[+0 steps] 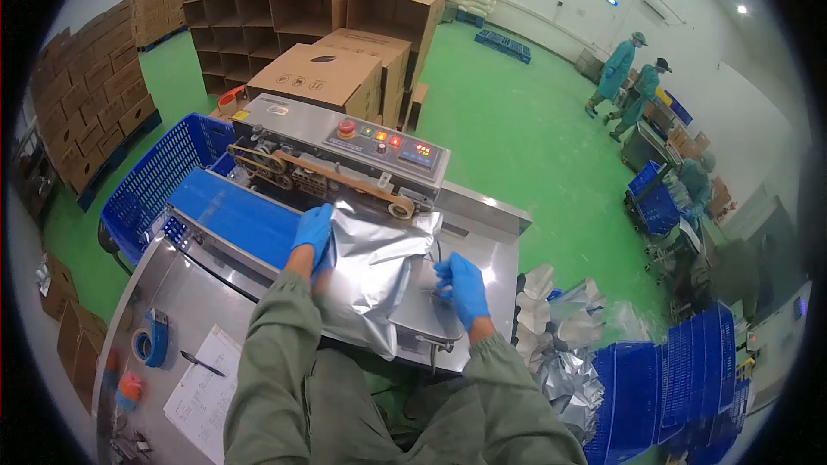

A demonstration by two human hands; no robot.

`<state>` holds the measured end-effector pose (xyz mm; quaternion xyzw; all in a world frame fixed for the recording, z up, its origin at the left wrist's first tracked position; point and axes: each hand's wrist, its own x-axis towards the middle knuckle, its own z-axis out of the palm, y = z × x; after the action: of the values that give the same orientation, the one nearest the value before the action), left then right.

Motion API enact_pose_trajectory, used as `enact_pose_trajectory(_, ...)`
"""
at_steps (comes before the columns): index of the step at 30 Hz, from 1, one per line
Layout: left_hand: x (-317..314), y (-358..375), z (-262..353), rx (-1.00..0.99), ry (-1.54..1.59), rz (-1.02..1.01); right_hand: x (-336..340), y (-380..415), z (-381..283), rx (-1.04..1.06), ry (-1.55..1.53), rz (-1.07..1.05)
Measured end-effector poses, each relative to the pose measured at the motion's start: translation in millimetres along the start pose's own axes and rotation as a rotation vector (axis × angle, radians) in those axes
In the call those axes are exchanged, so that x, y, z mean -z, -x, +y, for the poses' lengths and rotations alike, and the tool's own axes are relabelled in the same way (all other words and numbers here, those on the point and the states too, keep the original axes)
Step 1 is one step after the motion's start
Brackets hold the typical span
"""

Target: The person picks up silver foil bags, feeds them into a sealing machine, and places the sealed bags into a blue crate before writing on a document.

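A shiny silver foil bag (366, 267) lies at the front of a band sealing machine (345, 151), its upper edge close under the machine's belt and wheel (401, 207). My left hand (314, 231), in a blue glove, grips the bag's upper left edge; its thumb side is partly hidden. To the right of the bag, over the steel work surface (491, 245), is my right hand (463, 287), also gloved in blue. Its fingers are bent and a little apart, with nothing visible in them. A blue conveyor belt (237, 215) runs left of the bag.
Blue tape (151, 340), a pen (202, 364) and a written sheet (207, 392) lie on the left table. A blue crate (155, 181) stands beyond it. Foil bags (568, 387) and blue crates (663, 379) sit at right. Cartons (314, 77) rise behind; several co-workers stand far right.
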<state>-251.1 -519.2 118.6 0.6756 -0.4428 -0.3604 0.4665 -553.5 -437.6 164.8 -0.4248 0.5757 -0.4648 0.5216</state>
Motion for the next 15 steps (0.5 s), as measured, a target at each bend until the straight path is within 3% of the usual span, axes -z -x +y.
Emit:
enact_pose_trajectory(5,81.2,101.9,13.8,-0.201,0.081,0.264,78.6,84.0,31.2,-0.008,0.113,0.033)
enact_pose_trajectory(7,95.2,129.6,-36.0,-0.227,-0.039,0.49,113.0,115.3,68.4,-0.01,0.199,0.144)
enact_pose_trajectory(8,93.5,146.5,-52.0,-0.224,-0.05,0.503,132.3,129.4,91.7,-0.063,0.252,0.154)
enact_pose_trajectory(10,83.5,173.3,-67.3,-0.141,0.073,0.798,158.2,155.4,133.6,-0.159,0.371,0.173)
enact_pose_trajectory(11,81.2,179.8,-62.2,-0.142,0.071,0.814,164.3,166.9,148.2,-0.202,0.433,0.185)
enact_pose_trajectory(12,78.1,186.3,-55.4,0.03,0.41,0.604,167.6,174.7,164.2,-0.192,0.434,0.171)
enact_pose_trajectory(13,79.1,191.0,-50.8,0.194,0.738,0.371,166.4,181.5,178.5,0.014,0.639,0.234)
enact_pose_trajectory(14,80.2,188.2,-54.0,0.183,0.739,0.38,162.4,184.5,185.9,0.226,0.834,0.303)
enact_pose_trajectory(15,77.6,178.9,-62.3,0.284,1.008,0.212,154.8,186.5,183.4,0.235,0.825,0.303)
